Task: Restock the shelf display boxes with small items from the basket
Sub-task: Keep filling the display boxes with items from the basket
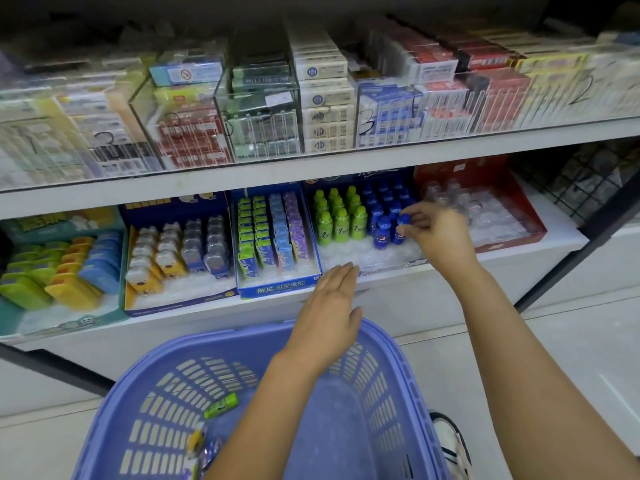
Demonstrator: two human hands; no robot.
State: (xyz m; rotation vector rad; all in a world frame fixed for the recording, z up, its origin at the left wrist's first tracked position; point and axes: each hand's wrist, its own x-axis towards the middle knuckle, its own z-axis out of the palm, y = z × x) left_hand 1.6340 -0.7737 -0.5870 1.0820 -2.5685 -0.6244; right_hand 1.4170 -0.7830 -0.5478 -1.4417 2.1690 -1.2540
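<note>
My right hand (pixel 436 233) pinches the cap of a small blue bottle (pixel 401 230) and holds it upright in the display box (pixel 367 263) of green and blue bottles on the lower shelf. Rows of green bottles (pixel 341 214) fill the box's left side, blue ones its right. My left hand (pixel 329 313) hovers flat and empty over the far rim of the purple basket (pixel 398 368), fingers pointing at the shelf edge. A green bottle (pixel 221 405) and a few small packets (pixel 204 448) lie in the basket's bottom.
Left of that box stand display boxes of gum packs (pixel 273 233), small dispensers (pixel 180 251) and coloured tins (pixel 62 271). A red box (pixel 485 209) with clear items is on the right. The upper shelf holds clear cases of cartons (pixel 263 109). A shoe (pixel 450 441) shows beside the basket.
</note>
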